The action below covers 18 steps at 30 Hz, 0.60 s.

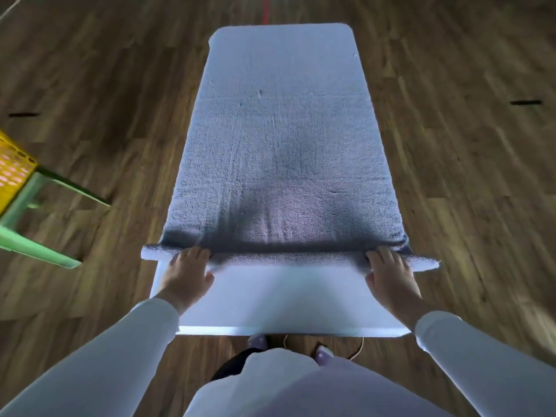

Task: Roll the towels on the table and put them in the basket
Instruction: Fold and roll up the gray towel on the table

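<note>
Only the first turns have been made: a thin roll (pixel 285 258) has been formed at the near end of the grey towel (pixel 279 139), and most of its length is left flat on the white desk (pixel 285 296). The towel's long axis is laid away from the person, down the desk; the roll lies across it, left to right. The left hand (pixel 188 273) and right hand (pixel 389 275) are pressed on the roll near its ends, each grip loose, fingers laid over it, nothing clasped. The yellow basket (pixel 15 167) is seen well apart at the left; what it holds cannot be told.
</note>
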{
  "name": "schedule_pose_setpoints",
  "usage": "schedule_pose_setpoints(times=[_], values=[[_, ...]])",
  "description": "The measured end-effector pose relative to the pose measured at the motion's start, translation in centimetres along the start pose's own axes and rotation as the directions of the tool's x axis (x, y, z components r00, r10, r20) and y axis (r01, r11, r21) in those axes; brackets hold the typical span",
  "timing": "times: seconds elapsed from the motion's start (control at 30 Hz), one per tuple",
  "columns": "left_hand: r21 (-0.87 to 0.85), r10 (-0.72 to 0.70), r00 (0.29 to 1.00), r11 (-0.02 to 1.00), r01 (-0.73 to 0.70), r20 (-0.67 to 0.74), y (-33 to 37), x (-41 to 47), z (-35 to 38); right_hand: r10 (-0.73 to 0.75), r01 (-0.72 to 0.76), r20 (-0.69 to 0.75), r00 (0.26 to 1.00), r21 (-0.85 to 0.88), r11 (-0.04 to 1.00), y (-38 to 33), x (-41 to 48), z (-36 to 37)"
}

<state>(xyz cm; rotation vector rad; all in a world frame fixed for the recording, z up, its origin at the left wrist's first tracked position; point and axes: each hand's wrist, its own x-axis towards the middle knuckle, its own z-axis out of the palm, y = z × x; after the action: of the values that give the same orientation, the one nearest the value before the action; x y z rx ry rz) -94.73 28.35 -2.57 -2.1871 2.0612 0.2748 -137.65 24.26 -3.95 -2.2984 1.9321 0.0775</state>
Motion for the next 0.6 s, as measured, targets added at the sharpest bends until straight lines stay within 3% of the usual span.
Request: schedule_pose_setpoints(times=[0.13, 0.27, 0.3, 0.37, 0.43, 0.53, 0.6], values=[[0.032, 0.055, 0.998, 0.998, -0.056, 0.035, -1.5, 1.8, -1.1, -0.062, 0.061, 0.018, 0.998, 0.043, 0.997, 1.6, 1.5, -1.1], [0.069, 0.039, 0.965, 0.996, -0.059, 0.261, -1.9, 3.2, -2.4, -0.160, 0.177, 0.377, 0.912, -0.011, 0.984, 1.2, 3.2, -3.6], [0.092, 0.039, 0.969, 0.994, -0.063, 0.245, -2.0, 3.3, -2.5, -0.156, 0.196, 0.358, 0.920, -0.077, 0.978, 1.2, 3.3, -3.5], [0.102, 0.020, 0.997, 0.994, -0.028, 0.070, -2.6, 3.3, -2.2, -0.081, 0.108, 0.152, 0.985, -0.176, 0.978, 1.2, 3.2, -3.1], [0.015, -0.001, 0.998, 1.000, 0.002, -0.066, -2.6, 3.0, -1.9, 0.063, -0.065, -0.043, 0.997, -0.052, 0.997, 0.6, 3.1, -2.9], [-0.101, 0.144, 0.983, 0.983, -0.156, -0.116, -1.9, 2.4, -1.2, 0.121, -0.106, -0.070, 0.990, 0.184, 0.977, -0.3, 2.3, -2.1], [-0.118, 0.199, 0.973, 0.970, -0.212, -0.113, -1.7, 1.9, -0.5, 0.045, -0.036, -0.054, 0.998, 0.147, 0.988, -0.9, 0.9, -0.8]])
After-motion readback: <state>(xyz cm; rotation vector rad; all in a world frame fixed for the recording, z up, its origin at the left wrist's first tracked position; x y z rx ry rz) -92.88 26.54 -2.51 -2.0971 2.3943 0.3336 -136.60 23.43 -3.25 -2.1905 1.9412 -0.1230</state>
